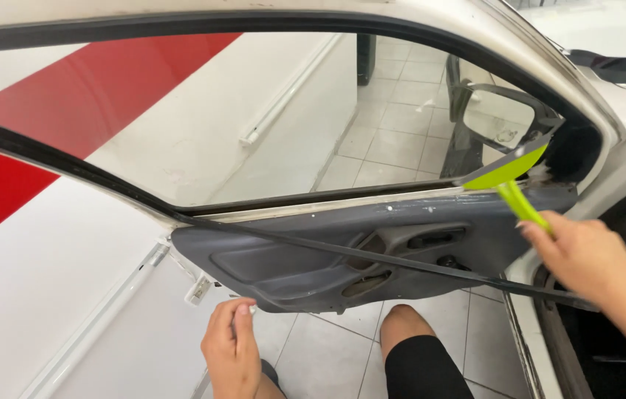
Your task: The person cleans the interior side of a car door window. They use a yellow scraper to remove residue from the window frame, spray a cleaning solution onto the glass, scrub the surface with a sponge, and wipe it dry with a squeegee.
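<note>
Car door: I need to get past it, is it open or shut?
Open. The car door swings out from the body, with floor tiles and the person's knee showing beneath it.

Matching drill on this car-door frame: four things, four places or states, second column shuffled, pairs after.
1 right hand
2 left hand
3 loose black rubber strip
4 side mirror

a hangs diagonally across the grey door panel
b seen through the window glass, beyond the door
c grips the green squeegee at the window's front corner
d low, below the door's bottom edge

Pairs: 1-c, 2-d, 3-a, 4-b
</note>
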